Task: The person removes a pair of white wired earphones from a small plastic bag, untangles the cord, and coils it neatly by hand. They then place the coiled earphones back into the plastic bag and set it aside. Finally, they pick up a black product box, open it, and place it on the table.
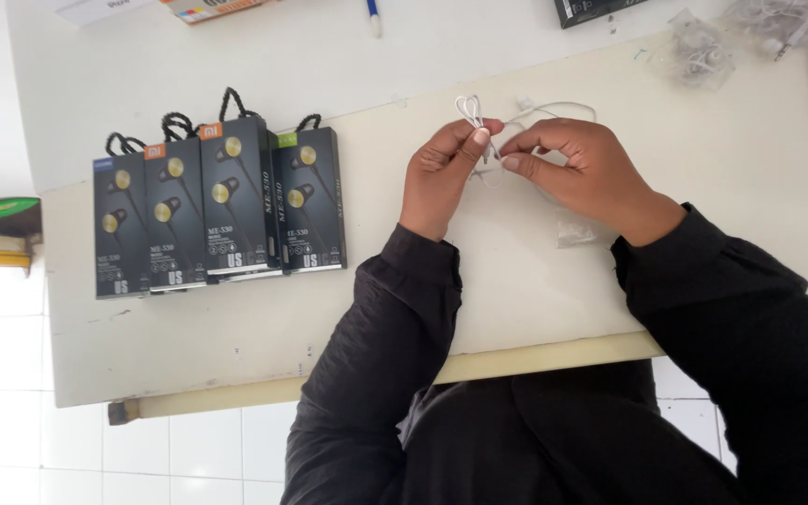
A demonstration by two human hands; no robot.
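Note:
Both of my hands are over the white table, pinching a thin white earphone cable between them. My left hand grips a small folded loop of the cable that sticks up above its fingertips. My right hand pinches the cable right beside it, fingertips almost touching the left hand. More of the white cable curves away behind the right hand. A small clear plastic bag lies on the table just under my right wrist. I wear dark long sleeves.
Several black earphone boxes with cord loops lie side by side at the left of the table. Clear bags with white earphones sit at the far right. A pen and a dark box lie at the far edge. Below the table is white tiled floor.

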